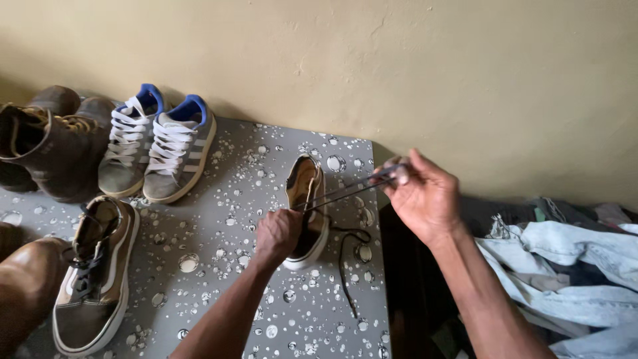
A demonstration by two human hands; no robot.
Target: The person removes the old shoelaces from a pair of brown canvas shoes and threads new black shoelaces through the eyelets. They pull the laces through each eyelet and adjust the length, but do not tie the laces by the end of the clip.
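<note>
Pale yellow plaster wall (399, 66) filled the upper half of the head view, and below it lay a grey mat printed with water drops (226, 266).

Near the mat's right edge stood an olive low-top shoe (304, 183) with a white sole, its toe toward the wall. The left hand (278, 233) rested on the shoe's opening, fingers curled together and pinched on the lacing there. The right hand (419, 193) was raised beside the shoe, off the mat's edge, thumb and fingers clamped on the dark shoelace (345, 189), which ran taut in two strands from the shoe up to that hand. A loose end of the lace trailed over the mat by the heel.

The matching olive shoe (93, 279) lay well apart at the lower left. A pair of grey sneakers with white laces and blue lining (159, 153) stood against the wall, brown boots (46, 146) just beside them. Crumpled denim clothing (571, 266) lay at the right.
</note>
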